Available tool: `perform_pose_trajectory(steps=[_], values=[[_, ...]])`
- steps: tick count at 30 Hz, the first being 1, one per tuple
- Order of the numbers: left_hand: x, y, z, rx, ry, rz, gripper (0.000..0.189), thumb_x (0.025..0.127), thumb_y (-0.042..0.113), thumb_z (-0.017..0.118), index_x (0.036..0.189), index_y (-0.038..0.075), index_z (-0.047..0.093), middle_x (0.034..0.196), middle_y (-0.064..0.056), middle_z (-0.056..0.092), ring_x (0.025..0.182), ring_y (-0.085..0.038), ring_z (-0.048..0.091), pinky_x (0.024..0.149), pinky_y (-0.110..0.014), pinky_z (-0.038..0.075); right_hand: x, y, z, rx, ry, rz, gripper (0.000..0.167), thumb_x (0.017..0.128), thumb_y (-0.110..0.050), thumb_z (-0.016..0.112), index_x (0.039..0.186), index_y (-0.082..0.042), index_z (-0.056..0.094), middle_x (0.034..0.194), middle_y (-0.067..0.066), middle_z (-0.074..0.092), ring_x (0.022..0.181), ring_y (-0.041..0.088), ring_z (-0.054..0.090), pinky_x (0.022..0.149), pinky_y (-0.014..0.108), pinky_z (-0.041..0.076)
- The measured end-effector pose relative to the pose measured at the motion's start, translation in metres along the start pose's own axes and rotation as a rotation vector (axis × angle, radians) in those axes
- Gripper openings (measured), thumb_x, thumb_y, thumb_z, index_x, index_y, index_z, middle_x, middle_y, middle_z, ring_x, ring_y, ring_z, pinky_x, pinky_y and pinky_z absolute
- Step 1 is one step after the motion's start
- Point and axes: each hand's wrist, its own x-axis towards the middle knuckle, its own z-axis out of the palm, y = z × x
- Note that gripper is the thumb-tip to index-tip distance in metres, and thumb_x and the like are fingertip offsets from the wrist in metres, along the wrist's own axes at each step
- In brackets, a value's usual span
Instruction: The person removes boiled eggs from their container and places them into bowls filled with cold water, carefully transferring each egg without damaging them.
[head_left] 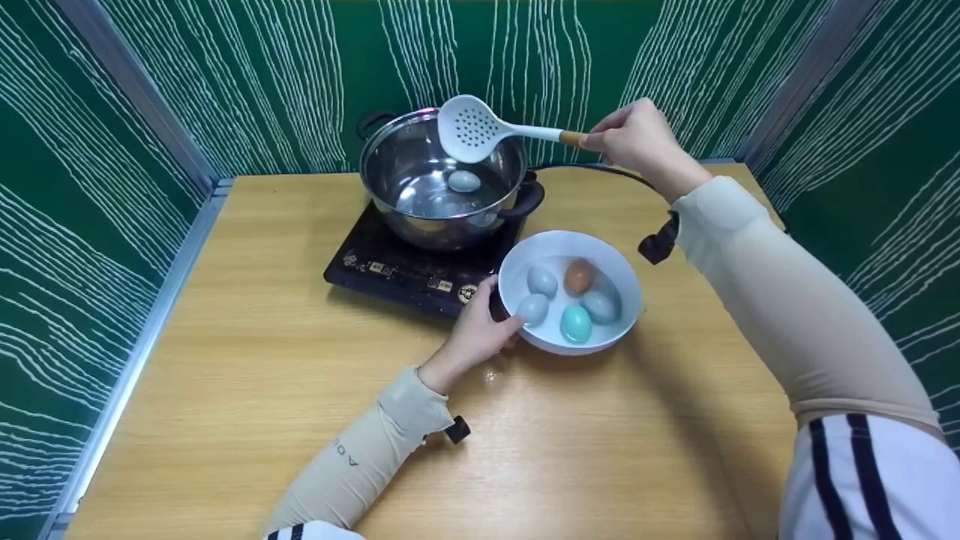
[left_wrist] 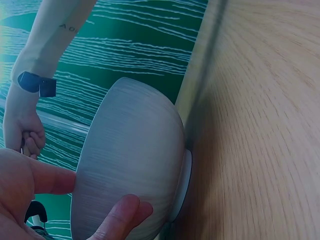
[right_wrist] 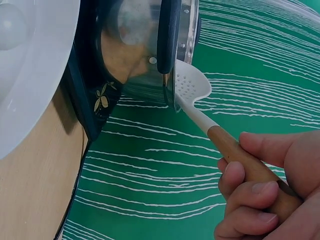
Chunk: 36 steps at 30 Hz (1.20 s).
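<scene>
My right hand (head_left: 637, 139) holds a white skimmer (head_left: 471, 129) by its wooden handle (right_wrist: 250, 167), fingers curled round it. The skimmer's perforated head is over the back right rim of a steel pot (head_left: 442, 223), with nothing lying on it. Inside the pot is one pale egg (head_left: 464, 181). My left hand (head_left: 480, 326) grips the near left side of a white bowl (left_wrist: 130, 150), thumb at the rim and fingers against the outer wall. The bowl contains several pale eggs (head_left: 542, 281), a brown egg (head_left: 578, 277) and a turquoise egg (head_left: 576, 323), seemingly in water.
The pot stands on a black induction cooker (head_left: 405, 279), just left of and behind the bowl. Its dark side handle (head_left: 525, 199) points toward the bowl. A black cable (head_left: 600, 169) runs along the back of the wooden table (head_left: 262, 360). Green patterned walls (head_left: 495, 45) enclose the table.
</scene>
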Motion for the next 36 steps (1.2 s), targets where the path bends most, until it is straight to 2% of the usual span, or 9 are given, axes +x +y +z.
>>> perform_pose_trajectory(steps=[4, 10, 14, 19, 25, 28, 31, 33, 36], values=[[0.000, 0.000, 0.000, -0.001, -0.001, 0.009, 0.078, 0.096, 0.006, 0.072, 0.164, -0.003, 0.035, 0.154, -0.033, 0.050, 0.077, -0.024, 0.070, 0.069, -0.040, 0.072, 0.000, -0.002, 0.001, -0.006, 0.005, 0.002, 0.043, 0.107, -0.036, 0.070, 0.140, -0.009, 0.074, 0.124, 0.000, 0.061, 0.103, 0.018, 0.053, 0.086, 0.026, 0.056], [0.001, -0.002, 0.000, -0.030, -0.003, 0.009, 0.079, 0.094, 0.004, 0.072, 0.163, -0.004, 0.034, 0.157, -0.034, 0.046, 0.096, -0.037, 0.074, 0.068, -0.037, 0.073, 0.000, -0.005, 0.006, -0.062, 0.009, 0.003, 0.041, 0.108, -0.034, 0.068, 0.139, -0.008, 0.074, 0.134, 0.005, 0.062, 0.105, 0.018, 0.050, 0.084, 0.026, 0.053], [0.002, -0.003, 0.000, -0.009, 0.002, 0.015, 0.079, 0.094, 0.006, 0.073, 0.163, -0.004, 0.035, 0.157, -0.033, 0.047, 0.103, -0.039, 0.073, 0.067, -0.036, 0.072, -0.003, -0.006, 0.010, -0.108, 0.020, -0.041, 0.040, 0.108, -0.034, 0.068, 0.138, -0.007, 0.075, 0.138, 0.009, 0.061, 0.109, 0.020, 0.049, 0.087, 0.029, 0.052], [0.001, -0.003, 0.000, 0.015, 0.005, 0.019, 0.079, 0.095, 0.009, 0.073, 0.163, -0.004, 0.035, 0.156, -0.033, 0.048, 0.096, -0.039, 0.074, 0.067, -0.035, 0.072, -0.005, -0.011, 0.013, -0.150, 0.023, -0.076, 0.038, 0.108, -0.033, 0.068, 0.135, -0.007, 0.077, 0.133, 0.009, 0.064, 0.107, 0.022, 0.050, 0.083, 0.030, 0.051], [0.000, -0.003, -0.001, 0.043, 0.011, 0.025, 0.080, 0.095, 0.010, 0.074, 0.163, -0.004, 0.034, 0.157, -0.032, 0.049, 0.105, -0.040, 0.073, 0.069, -0.032, 0.071, -0.005, -0.019, 0.014, -0.204, 0.000, -0.073, 0.035, 0.107, -0.029, 0.070, 0.131, -0.005, 0.078, 0.122, 0.007, 0.063, 0.102, 0.022, 0.049, 0.075, 0.029, 0.047], [0.000, -0.003, -0.001, 0.044, 0.012, 0.021, 0.080, 0.095, 0.009, 0.073, 0.164, -0.004, 0.034, 0.157, -0.032, 0.049, 0.104, -0.041, 0.074, 0.069, -0.032, 0.071, -0.005, -0.022, 0.014, -0.222, -0.016, -0.085, 0.033, 0.107, -0.028, 0.070, 0.129, -0.004, 0.079, 0.119, 0.008, 0.063, 0.101, 0.022, 0.049, 0.073, 0.029, 0.047], [0.001, -0.003, -0.001, 0.051, 0.016, 0.024, 0.080, 0.095, 0.010, 0.073, 0.164, -0.004, 0.034, 0.158, -0.032, 0.048, 0.113, -0.043, 0.071, 0.071, -0.033, 0.071, -0.005, -0.025, 0.015, -0.232, -0.042, -0.089, 0.033, 0.107, -0.027, 0.070, 0.130, -0.004, 0.079, 0.121, 0.010, 0.064, 0.101, 0.022, 0.050, 0.072, 0.029, 0.049], [0.001, -0.003, -0.001, 0.068, 0.020, 0.031, 0.081, 0.095, 0.010, 0.073, 0.164, -0.004, 0.034, 0.159, -0.032, 0.048, 0.124, -0.043, 0.066, 0.079, -0.035, 0.072, -0.004, -0.026, 0.015, -0.233, -0.064, -0.090, 0.033, 0.108, -0.025, 0.069, 0.130, -0.004, 0.079, 0.119, 0.011, 0.065, 0.097, 0.022, 0.051, 0.069, 0.027, 0.048], [0.001, -0.003, -0.001, 0.066, 0.018, 0.030, 0.081, 0.095, 0.010, 0.073, 0.164, -0.005, 0.034, 0.158, -0.032, 0.049, 0.113, -0.039, 0.072, 0.078, -0.034, 0.072, -0.004, -0.028, 0.016, -0.252, -0.098, -0.107, 0.030, 0.107, -0.024, 0.069, 0.125, -0.004, 0.081, 0.100, 0.005, 0.068, 0.090, 0.022, 0.051, 0.061, 0.026, 0.045]])
